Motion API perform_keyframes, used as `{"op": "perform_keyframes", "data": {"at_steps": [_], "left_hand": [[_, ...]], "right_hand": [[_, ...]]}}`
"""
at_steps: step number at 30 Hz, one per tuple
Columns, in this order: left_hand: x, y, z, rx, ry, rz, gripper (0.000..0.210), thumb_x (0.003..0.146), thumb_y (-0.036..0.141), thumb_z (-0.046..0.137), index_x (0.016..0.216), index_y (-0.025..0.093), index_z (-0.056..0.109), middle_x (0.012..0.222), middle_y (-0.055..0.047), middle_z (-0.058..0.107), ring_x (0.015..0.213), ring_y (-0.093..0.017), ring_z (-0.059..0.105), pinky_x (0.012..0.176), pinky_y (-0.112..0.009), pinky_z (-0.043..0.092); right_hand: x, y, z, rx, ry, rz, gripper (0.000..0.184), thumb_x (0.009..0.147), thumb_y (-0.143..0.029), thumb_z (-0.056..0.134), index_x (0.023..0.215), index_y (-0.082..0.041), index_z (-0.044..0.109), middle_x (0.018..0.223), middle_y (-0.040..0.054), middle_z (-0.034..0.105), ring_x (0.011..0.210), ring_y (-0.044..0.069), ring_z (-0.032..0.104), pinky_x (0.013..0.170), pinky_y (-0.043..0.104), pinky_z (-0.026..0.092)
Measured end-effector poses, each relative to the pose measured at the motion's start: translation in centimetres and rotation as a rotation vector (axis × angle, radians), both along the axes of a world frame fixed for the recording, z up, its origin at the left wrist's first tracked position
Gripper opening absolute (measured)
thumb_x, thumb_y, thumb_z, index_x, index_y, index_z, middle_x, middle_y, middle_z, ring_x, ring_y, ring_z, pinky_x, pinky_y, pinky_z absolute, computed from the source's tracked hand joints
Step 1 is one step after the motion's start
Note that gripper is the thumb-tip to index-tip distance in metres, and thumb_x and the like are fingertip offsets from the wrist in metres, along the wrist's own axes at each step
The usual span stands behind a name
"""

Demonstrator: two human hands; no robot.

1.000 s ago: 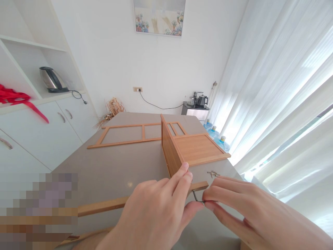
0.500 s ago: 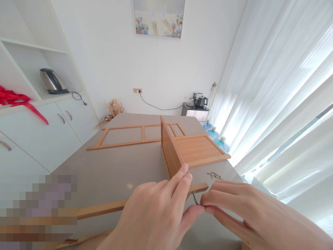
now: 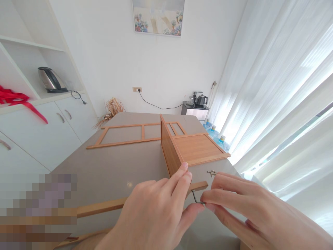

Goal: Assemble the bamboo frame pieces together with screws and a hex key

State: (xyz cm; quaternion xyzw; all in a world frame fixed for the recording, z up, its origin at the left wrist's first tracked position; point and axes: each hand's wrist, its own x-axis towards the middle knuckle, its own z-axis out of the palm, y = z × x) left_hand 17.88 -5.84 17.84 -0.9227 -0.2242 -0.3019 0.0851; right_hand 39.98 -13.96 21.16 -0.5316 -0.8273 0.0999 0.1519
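Observation:
My left hand (image 3: 158, 208) is closed around the near end of an upright wooden panel (image 3: 170, 149), its index and middle fingers lying along the top corner. Its thumb reaches right, to the free end of a bent Allen key (image 3: 195, 198). My right hand (image 3: 241, 205) pinches that same end between thumb and fingertips. The key's other end meets the side of a wooden rail (image 3: 200, 186) that juts out right of my left fingers. Whatever it sits in there is too small to make out. Part of the wooden frame is hidden behind my left hand.
Several loose screws (image 3: 211, 172) lie on the grey table (image 3: 125, 163) beyond my right hand. A flat wooden panel (image 3: 200, 149) rests behind them. An open wooden frame (image 3: 119, 143) lies at the far left. A wooden bar (image 3: 101, 207) extends left from my left hand.
My right hand has shifted slightly up, now covering some of the screws, and the Allen key's held end has risen a little with it. My left hand keeps its hold.

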Motion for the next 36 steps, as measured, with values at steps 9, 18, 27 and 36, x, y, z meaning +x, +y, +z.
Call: {"op": "perform_keyframes", "data": {"at_steps": [9, 18, 27, 36], "left_hand": [[0.24, 0.0, 0.18, 0.001, 0.012, 0.014, 0.043, 0.106, 0.042, 0.046, 0.134, 0.011, 0.052, 0.13, -0.011, 0.071, 0.086, -0.023, 0.079, 0.055, -0.037, 0.062], [0.06, 0.01, 0.24, -0.018, 0.006, 0.009, 0.043, 0.105, 0.043, 0.047, 0.134, 0.011, 0.052, 0.138, -0.011, 0.066, 0.085, -0.021, 0.079, 0.055, -0.037, 0.062], [0.12, -0.05, 0.11, -0.016, 0.013, 0.02, 0.044, 0.105, 0.043, 0.049, 0.134, 0.01, 0.052, 0.129, -0.011, 0.072, 0.084, -0.022, 0.079, 0.054, -0.037, 0.062], [0.34, 0.05, 0.15, -0.002, -0.013, 0.009, 0.041, 0.105, 0.043, 0.049, 0.129, 0.01, 0.056, 0.132, -0.012, 0.07, 0.081, -0.021, 0.079, 0.055, -0.035, 0.063]], "right_hand": [[-0.24, -0.09, 0.06, 0.076, -0.007, 0.017, 0.023, 0.108, -0.027, 0.041, 0.102, -0.025, 0.063, 0.087, -0.0002, 0.055, 0.072, 0.012, 0.059, 0.065, 0.027, 0.047], [-0.48, -0.06, 0.09, 0.13, -0.003, 0.024, 0.023, 0.107, -0.023, 0.044, 0.094, -0.023, 0.063, 0.082, -0.0006, 0.055, 0.069, 0.011, 0.058, 0.061, 0.025, 0.046], [-0.48, 0.01, 0.08, 0.021, -0.015, -0.023, 0.023, 0.105, -0.023, 0.045, 0.092, -0.024, 0.064, 0.082, -0.0003, 0.064, 0.074, 0.015, 0.066, 0.065, 0.027, 0.049], [-0.73, 0.67, -0.12, -0.13, -0.015, -0.029, 0.026, 0.106, -0.021, 0.043, 0.09, -0.025, 0.063, 0.082, -0.0028, 0.068, 0.074, 0.014, 0.069, 0.067, 0.026, 0.051]]}}
